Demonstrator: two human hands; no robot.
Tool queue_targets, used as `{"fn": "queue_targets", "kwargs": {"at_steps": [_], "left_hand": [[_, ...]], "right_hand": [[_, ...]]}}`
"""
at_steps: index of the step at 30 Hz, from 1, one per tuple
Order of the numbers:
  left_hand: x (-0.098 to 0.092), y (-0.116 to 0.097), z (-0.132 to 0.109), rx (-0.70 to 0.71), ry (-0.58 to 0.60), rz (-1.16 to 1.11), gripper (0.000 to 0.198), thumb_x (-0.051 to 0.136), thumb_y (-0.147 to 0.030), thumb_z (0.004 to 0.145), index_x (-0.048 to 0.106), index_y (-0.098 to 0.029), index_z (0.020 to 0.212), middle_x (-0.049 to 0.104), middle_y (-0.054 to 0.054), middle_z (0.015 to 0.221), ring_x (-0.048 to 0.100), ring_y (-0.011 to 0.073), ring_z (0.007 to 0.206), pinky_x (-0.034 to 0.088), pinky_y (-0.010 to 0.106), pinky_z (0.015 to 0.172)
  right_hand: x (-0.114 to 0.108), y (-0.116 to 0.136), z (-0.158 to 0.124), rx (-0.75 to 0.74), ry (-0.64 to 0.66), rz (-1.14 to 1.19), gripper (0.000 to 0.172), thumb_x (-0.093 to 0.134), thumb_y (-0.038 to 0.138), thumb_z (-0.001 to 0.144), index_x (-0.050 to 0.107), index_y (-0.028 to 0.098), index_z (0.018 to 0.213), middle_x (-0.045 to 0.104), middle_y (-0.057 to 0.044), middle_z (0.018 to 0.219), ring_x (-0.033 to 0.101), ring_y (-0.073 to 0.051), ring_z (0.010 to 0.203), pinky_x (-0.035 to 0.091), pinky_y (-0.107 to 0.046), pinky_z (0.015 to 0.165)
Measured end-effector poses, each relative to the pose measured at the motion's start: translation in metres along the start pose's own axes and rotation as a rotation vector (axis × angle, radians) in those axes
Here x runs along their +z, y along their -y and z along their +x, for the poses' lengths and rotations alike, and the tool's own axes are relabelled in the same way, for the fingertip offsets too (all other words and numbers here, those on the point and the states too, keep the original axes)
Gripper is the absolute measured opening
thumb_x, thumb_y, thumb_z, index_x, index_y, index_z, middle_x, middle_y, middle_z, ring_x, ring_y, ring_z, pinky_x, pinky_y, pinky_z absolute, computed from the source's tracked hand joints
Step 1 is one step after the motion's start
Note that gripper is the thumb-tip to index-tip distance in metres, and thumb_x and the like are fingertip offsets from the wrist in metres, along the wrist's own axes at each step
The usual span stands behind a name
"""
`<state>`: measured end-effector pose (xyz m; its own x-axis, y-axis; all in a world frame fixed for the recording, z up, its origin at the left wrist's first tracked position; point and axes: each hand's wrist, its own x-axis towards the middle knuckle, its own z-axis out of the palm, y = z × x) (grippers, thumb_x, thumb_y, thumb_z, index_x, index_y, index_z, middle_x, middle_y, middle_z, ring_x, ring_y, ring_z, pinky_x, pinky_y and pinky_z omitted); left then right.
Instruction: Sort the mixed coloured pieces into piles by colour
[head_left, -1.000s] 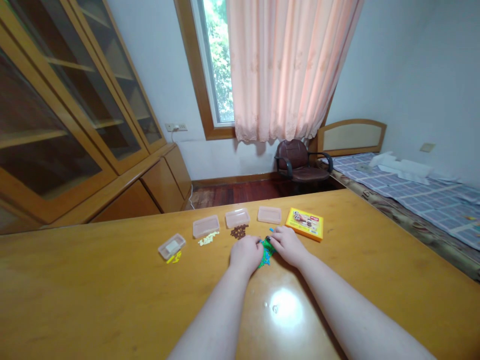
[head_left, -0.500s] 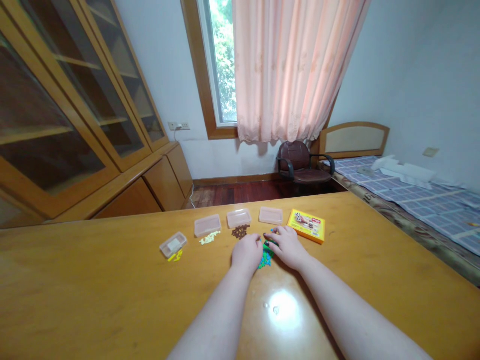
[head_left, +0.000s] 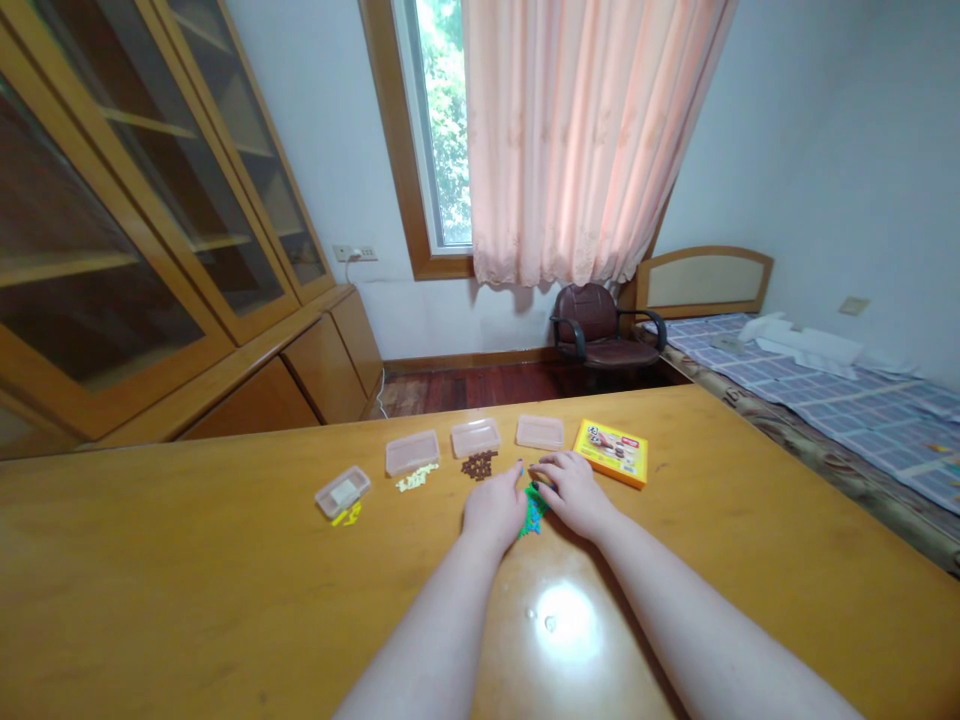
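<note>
A pile of small green and blue pieces [head_left: 534, 511] lies on the wooden table [head_left: 225, 580], between my two hands. On the pile's left side is my left hand [head_left: 495, 508], its index finger pointing forward and its other fingers mostly hidden. My right hand [head_left: 574, 490] rests at the pile's right edge with fingers bent and apart. Behind my left hand are dark brown pieces [head_left: 478, 465]. Cream pieces [head_left: 416, 478] and yellow pieces [head_left: 347, 515] lie farther left.
Clear plastic trays stand in a row: one at left [head_left: 343, 493], then another [head_left: 412, 454], a third [head_left: 475, 439] and a fourth [head_left: 540, 432]. A yellow box [head_left: 612, 453] lies right of them. Beyond the table are a chair [head_left: 606, 325] and a bed [head_left: 810, 370].
My left index finger now points forward more, near a small blue piece. My right hand has barely moved. The view has shifted slightly.
</note>
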<state>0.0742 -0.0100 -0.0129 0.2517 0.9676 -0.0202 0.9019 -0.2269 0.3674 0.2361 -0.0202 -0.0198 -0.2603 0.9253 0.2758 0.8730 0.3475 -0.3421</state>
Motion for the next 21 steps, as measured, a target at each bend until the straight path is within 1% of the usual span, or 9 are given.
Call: {"fn": "queue_targets", "kwargs": {"at_steps": [2, 4, 6, 8, 11, 13, 16, 18, 21], "left_hand": [[0.001, 0.002, 0.003, -0.057, -0.03, -0.079, 0.05, 0.043, -0.022, 0.082, 0.044, -0.025, 0.132, 0.064, 0.008, 0.115, 0.061, 0.0224, 0.099, 0.045, 0.032, 0.084], [0.002, 0.004, 0.005, -0.109, -0.056, -0.16, 0.048, 0.043, -0.021, 0.082, 0.046, -0.023, 0.13, 0.062, 0.008, 0.118, 0.06, 0.0209, 0.103, 0.045, 0.03, 0.087], [0.002, 0.005, 0.006, -0.118, -0.07, -0.222, 0.044, 0.043, -0.02, 0.082, 0.051, -0.023, 0.125, 0.062, 0.006, 0.119, 0.059, 0.0194, 0.105, 0.044, 0.028, 0.088], [0.002, 0.006, 0.006, -0.087, -0.075, -0.253, 0.039, 0.042, -0.019, 0.082, 0.057, -0.023, 0.118, 0.063, 0.003, 0.118, 0.058, 0.018, 0.105, 0.044, 0.027, 0.089], [-0.001, 0.003, 0.003, 0.014, -0.056, -0.229, 0.036, 0.042, -0.019, 0.082, 0.062, -0.024, 0.112, 0.065, 0.002, 0.113, 0.058, 0.0165, 0.104, 0.042, 0.025, 0.091], [-0.003, 0.001, 0.0, 0.095, -0.017, -0.169, 0.037, 0.041, -0.02, 0.083, 0.063, -0.027, 0.112, 0.066, 0.001, 0.112, 0.059, 0.0166, 0.103, 0.042, 0.026, 0.091], [-0.005, -0.003, -0.005, 0.175, 0.048, -0.052, 0.04, 0.042, -0.022, 0.083, 0.06, -0.032, 0.117, 0.067, 0.001, 0.108, 0.061, 0.0184, 0.097, 0.044, 0.028, 0.086], [-0.005, -0.005, -0.006, 0.181, 0.08, 0.011, 0.041, 0.043, -0.023, 0.082, 0.058, -0.034, 0.119, 0.068, 0.001, 0.104, 0.062, 0.0192, 0.093, 0.045, 0.029, 0.082], [-0.005, -0.005, -0.007, 0.172, 0.093, 0.048, 0.041, 0.042, -0.024, 0.083, 0.057, -0.034, 0.12, 0.067, 0.002, 0.106, 0.061, 0.0198, 0.094, 0.045, 0.03, 0.082]], "right_hand": [[0.001, 0.0, -0.001, -0.005, 0.019, -0.032, 0.032, 0.048, 0.037, 0.087, 0.059, 0.025, 0.115, 0.054, -0.007, 0.119, 0.039, -0.024, 0.117, 0.026, -0.041, 0.101], [0.003, 0.0, -0.002, -0.01, 0.055, -0.065, 0.039, 0.048, 0.042, 0.086, 0.055, 0.029, 0.121, 0.046, -0.007, 0.132, 0.029, -0.029, 0.127, 0.018, -0.048, 0.105], [0.007, -0.002, -0.003, -0.015, 0.101, -0.083, 0.043, 0.047, 0.047, 0.086, 0.051, 0.032, 0.126, 0.038, -0.006, 0.14, 0.02, -0.033, 0.132, 0.011, -0.054, 0.106], [0.011, -0.004, -0.003, -0.013, 0.127, -0.083, 0.044, 0.044, 0.048, 0.086, 0.05, 0.033, 0.127, 0.037, -0.007, 0.142, 0.018, -0.035, 0.134, 0.009, -0.057, 0.105], [0.011, -0.005, -0.001, 0.011, 0.056, -0.058, 0.041, 0.043, 0.043, 0.088, 0.053, 0.027, 0.125, 0.042, -0.008, 0.139, 0.023, -0.033, 0.132, 0.012, -0.054, 0.106], [0.007, -0.006, 0.001, 0.016, -0.04, -0.002, 0.037, 0.042, 0.037, 0.089, 0.057, 0.022, 0.119, 0.05, -0.01, 0.131, 0.034, -0.029, 0.126, 0.021, -0.048, 0.105], [0.001, -0.009, 0.002, 0.057, -0.132, 0.132, 0.035, 0.036, 0.032, 0.091, 0.065, 0.017, 0.103, 0.065, -0.009, 0.1, 0.054, -0.022, 0.098, 0.038, -0.035, 0.088], [-0.001, -0.012, 0.003, 0.128, -0.135, 0.221, 0.039, 0.034, 0.033, 0.091, 0.069, 0.017, 0.088, 0.066, -0.007, 0.082, 0.058, -0.019, 0.081, 0.041, -0.03, 0.075], [0.0, -0.016, 0.003, 0.202, -0.117, 0.3, 0.042, 0.036, 0.036, 0.09, 0.071, 0.018, 0.075, 0.066, -0.006, 0.074, 0.059, -0.018, 0.074, 0.04, -0.027, 0.069]]}}
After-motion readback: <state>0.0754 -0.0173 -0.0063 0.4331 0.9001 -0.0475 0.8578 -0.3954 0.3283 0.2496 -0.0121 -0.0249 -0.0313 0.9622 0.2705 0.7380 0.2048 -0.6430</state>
